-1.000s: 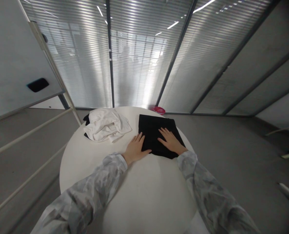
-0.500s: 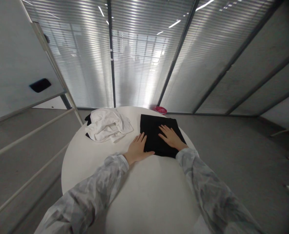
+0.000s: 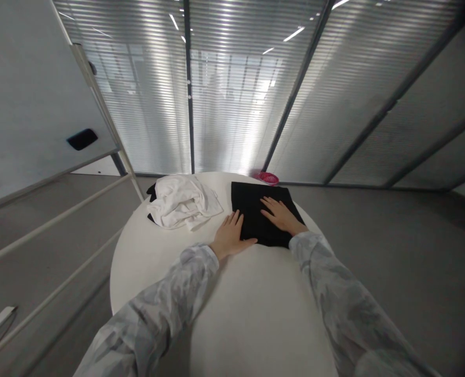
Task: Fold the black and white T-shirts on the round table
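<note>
A black folded cloth, roughly square and flat, lies on the right part of the round white table. Along its left edge and near corner rests my left hand, open, with the thumb stretched along the near edge. My right hand lies flat on top of the cloth toward its right side, fingers spread. Neither hand grasps anything. To the left, a crumpled white garment lies in a loose heap, with bits of black fabric showing from under its left side.
A whiteboard on a white frame stands at the left, its bars running beside the table. Beyond the table's far edge is a pink basket on the floor. Glass partitions with blinds close off the back.
The camera view has shifted, so everything sits slightly farther right. Both hands remain on the black cloth with almost no movement relative to it.
</note>
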Available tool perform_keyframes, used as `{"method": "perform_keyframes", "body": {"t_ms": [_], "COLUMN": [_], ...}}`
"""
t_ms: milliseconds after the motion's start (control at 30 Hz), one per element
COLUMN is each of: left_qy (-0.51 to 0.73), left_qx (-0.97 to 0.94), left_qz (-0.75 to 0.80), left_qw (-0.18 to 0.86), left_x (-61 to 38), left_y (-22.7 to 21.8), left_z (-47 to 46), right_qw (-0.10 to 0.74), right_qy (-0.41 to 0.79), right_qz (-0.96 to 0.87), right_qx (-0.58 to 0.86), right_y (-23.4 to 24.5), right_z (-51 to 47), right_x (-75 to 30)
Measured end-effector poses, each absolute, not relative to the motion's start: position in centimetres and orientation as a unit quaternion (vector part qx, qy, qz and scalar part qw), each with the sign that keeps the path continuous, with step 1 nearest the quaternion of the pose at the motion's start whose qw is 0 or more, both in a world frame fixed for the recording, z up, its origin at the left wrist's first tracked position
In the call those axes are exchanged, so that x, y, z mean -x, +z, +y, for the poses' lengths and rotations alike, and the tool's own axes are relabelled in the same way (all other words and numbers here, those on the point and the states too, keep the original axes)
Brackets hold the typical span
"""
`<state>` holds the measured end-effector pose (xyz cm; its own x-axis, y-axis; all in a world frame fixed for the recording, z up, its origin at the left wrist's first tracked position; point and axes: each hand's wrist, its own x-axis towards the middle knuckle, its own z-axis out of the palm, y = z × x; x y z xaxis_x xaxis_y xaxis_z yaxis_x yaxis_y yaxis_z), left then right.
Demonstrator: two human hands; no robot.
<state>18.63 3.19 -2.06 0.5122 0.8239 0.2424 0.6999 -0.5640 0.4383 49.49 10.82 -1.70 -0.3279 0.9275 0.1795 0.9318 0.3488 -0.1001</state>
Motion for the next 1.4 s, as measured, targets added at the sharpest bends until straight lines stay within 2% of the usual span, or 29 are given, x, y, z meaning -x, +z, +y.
{"method": "perform_keyframes", "body": {"t_ms": [267,467,667,833,1067,1233,1400], "left_qy": [0.266,0.369,0.423,0.372,0.405,0.452,0.473], "left_qx": [-0.858,-0.821,-0.673,-0.65,-0.62,-0.632,-0.707], "left_qz": [0.418,0.436,0.597,0.66,0.67,0.627,0.526], "left_qw": [0.14,0.015,-0.104,-0.051,-0.056,-0.058,-0.013], "left_x": [-16.0,-7.5,0.9,3.5,3.4,2.0,-1.1], "left_y": [-0.3,2.1,2.2,0.3,0.2,1.6,2.4], "left_z": [2.6,2.6,5.8,8.1,8.0,6.5,3.5], "right_qw": [0.101,0.206,0.227,0.27,0.271,0.298,0.36], "right_qy": [-0.03,-0.083,-0.06,-0.041,-0.033,-0.021,0.003], "right_qz": [-0.778,-0.744,-0.755,-0.751,-0.75,-0.744,-0.752], "right_qx": [0.619,0.63,0.612,0.601,0.602,0.597,0.552], "right_y": [-1.4,-3.6,-3.0,-2.2,-2.4,-2.1,-0.9], "right_z": [9.5,2.7,-0.7,0.1,0.4,0.5,0.0], "right_x": [-47.5,-40.2,-36.1,-37.0,-37.5,-37.2,-36.1]}}
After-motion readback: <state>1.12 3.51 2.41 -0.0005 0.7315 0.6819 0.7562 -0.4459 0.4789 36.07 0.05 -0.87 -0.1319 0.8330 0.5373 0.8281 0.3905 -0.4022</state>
